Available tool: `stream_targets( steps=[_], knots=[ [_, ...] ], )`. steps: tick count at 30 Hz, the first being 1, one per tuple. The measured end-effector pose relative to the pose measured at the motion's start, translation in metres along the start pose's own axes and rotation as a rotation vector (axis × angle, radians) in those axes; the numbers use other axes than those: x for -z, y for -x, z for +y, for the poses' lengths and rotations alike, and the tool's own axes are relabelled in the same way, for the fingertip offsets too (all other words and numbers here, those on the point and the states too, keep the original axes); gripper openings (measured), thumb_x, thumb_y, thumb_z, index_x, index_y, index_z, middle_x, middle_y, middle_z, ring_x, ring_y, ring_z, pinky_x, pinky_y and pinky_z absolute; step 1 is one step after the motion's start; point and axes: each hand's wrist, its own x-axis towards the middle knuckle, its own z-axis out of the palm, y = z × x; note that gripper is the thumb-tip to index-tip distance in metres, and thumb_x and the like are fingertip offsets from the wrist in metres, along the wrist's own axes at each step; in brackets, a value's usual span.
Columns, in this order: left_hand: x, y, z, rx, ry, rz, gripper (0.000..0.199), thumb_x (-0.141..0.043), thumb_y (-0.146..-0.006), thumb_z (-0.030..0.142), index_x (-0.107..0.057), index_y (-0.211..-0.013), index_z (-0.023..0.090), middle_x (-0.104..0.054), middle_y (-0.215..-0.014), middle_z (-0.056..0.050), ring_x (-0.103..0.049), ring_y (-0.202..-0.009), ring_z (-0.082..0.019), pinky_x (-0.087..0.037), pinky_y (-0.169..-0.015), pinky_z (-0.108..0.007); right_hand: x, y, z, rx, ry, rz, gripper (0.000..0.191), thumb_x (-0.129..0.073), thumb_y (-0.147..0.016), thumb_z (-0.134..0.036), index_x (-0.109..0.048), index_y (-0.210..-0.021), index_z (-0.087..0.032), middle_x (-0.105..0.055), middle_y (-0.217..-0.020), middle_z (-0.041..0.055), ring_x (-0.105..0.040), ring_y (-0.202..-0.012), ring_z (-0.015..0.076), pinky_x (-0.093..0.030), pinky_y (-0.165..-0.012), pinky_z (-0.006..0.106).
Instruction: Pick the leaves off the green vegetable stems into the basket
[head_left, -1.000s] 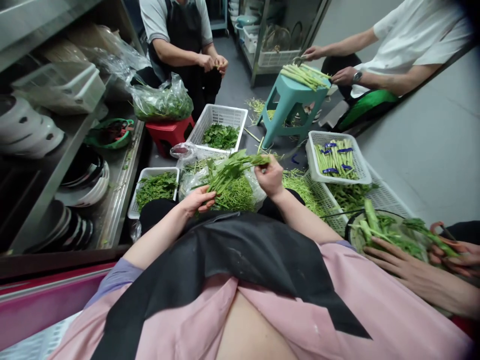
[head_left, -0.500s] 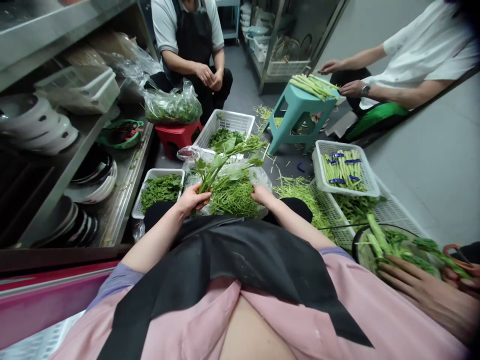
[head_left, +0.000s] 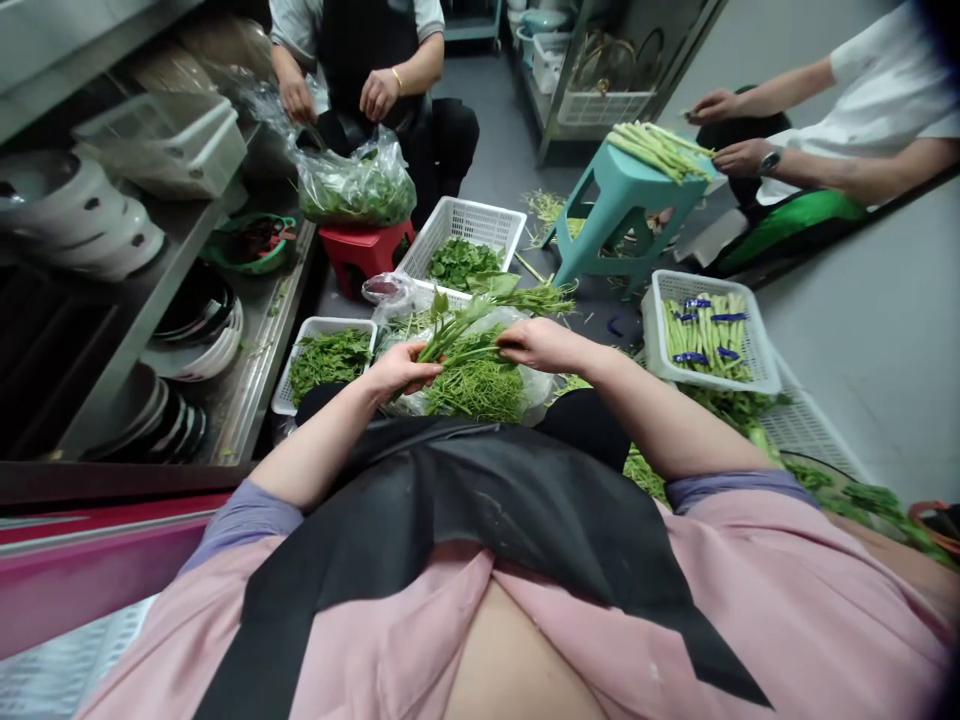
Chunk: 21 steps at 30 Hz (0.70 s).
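Observation:
A bunch of leafy green stems (head_left: pixel 459 328) is gripped near its lower ends by my left hand (head_left: pixel 405 370), the leafy tops leaning away to the right. My right hand (head_left: pixel 551 345) is closed at the right side of the bunch, its fingertips pinched on a thin stem. Under both hands lies a heap of thin green stems (head_left: pixel 476 388) on a clear plastic bag (head_left: pixel 536 385). Beyond it stands a white basket (head_left: pixel 517 222) with loose green leaves (head_left: pixel 466 262) inside. A smaller white basket (head_left: pixel 281 395) of leaves is left of my left hand.
A person opposite handles a plastic bag of greens (head_left: pixel 356 190) on a red stool (head_left: pixel 367 255). Another person works at a teal stool (head_left: pixel 600 215) with long green stalks (head_left: pixel 660 150). Right stands a basket of banded stalks (head_left: pixel 709 330); left, a metal shelf (head_left: pixel 255 370) of dishes.
My right hand has moved up and left from the heap's edge to the bunch. The bunch has tipped lower to the right. The person opposite has reached to the bag of greens.

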Motion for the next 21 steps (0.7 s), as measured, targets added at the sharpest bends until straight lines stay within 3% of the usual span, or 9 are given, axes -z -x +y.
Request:
stream_targets(
  steps=[2,5,11,14,18,19,21],
  knots=[
    [0.004,-0.002,0.001,0.021,0.018,-0.023,0.05,-0.083,-0.061,0.037,-0.057,-0.095,0.011,-0.06,-0.055,0.001,-0.041,-0.033,-0.005,-0.026,-0.033,-0.017,-0.01,0.002,0.005,-0.028,-0.021,0.026,0.028,-0.047,-0.091,-0.026,-0.071,-0.1,-0.016,-0.071,-0.096,0.0074,-0.062,-0.082,0.0155,-0.041,-0.072,0.025],
    [0.012,-0.004,0.0,0.039,0.044,-0.046,0.049,-0.083,-0.061,0.038,-0.054,-0.091,0.013,-0.063,-0.061,-0.002,-0.043,-0.034,-0.005,-0.026,-0.033,-0.017,-0.023,0.013,0.008,-0.184,0.032,0.129,0.033,-0.041,-0.092,-0.028,-0.071,-0.098,-0.015,-0.072,-0.096,0.0091,-0.063,-0.083,0.0175,-0.04,-0.069,0.026],
    [0.017,-0.008,-0.004,0.05,0.166,-0.043,0.052,-0.086,-0.059,0.039,-0.047,-0.086,0.016,-0.047,-0.049,0.008,-0.032,-0.034,-0.001,-0.017,-0.032,-0.013,-0.056,0.02,0.001,-0.425,-0.108,0.355,0.033,-0.042,-0.089,-0.032,-0.07,-0.092,-0.016,-0.071,-0.087,0.0096,-0.061,-0.075,0.0188,-0.039,-0.066,0.028],
    [0.009,-0.01,-0.003,0.048,0.218,-0.103,0.052,-0.085,-0.06,0.038,-0.044,-0.083,0.017,-0.045,-0.049,0.009,-0.028,-0.032,0.0,-0.017,-0.032,-0.013,-0.072,0.015,0.009,-0.555,-0.419,0.624,0.028,-0.046,-0.084,-0.035,-0.067,-0.083,-0.016,-0.065,-0.073,0.0056,-0.056,-0.065,0.0152,-0.041,-0.064,0.027],
    [0.005,-0.01,0.0,0.042,0.223,-0.164,0.051,-0.084,-0.061,0.039,-0.042,-0.082,0.019,-0.043,-0.046,0.01,-0.026,-0.03,-0.001,-0.017,-0.031,-0.013,-0.07,0.026,0.046,-1.014,-0.897,1.043,0.022,-0.04,-0.082,-0.033,-0.056,-0.076,-0.018,-0.045,-0.056,-0.0028,-0.039,-0.044,0.01,-0.036,-0.047,0.025],
    [0.006,-0.009,0.001,0.046,0.216,-0.167,0.052,-0.084,-0.061,0.039,-0.042,-0.082,0.019,-0.042,-0.046,0.01,-0.026,-0.029,-0.001,-0.017,-0.031,-0.014,-0.063,0.033,0.053,-1.053,-0.921,1.147,0.023,-0.038,-0.084,-0.033,-0.055,-0.077,-0.018,-0.044,-0.057,-0.0032,-0.038,-0.043,0.0095,-0.035,-0.046,0.024],
    [0.008,-0.009,0.002,0.061,0.196,-0.168,0.052,-0.085,-0.06,0.04,-0.042,-0.082,0.019,-0.041,-0.045,0.01,-0.026,-0.029,-0.001,-0.015,-0.03,-0.014,-0.046,0.046,0.056,-0.881,-0.767,1.271,0.025,-0.041,-0.087,-0.038,-0.058,-0.085,-0.018,-0.053,-0.066,-0.0006,-0.044,-0.049,0.0094,-0.038,-0.049,0.023]
  ],
)
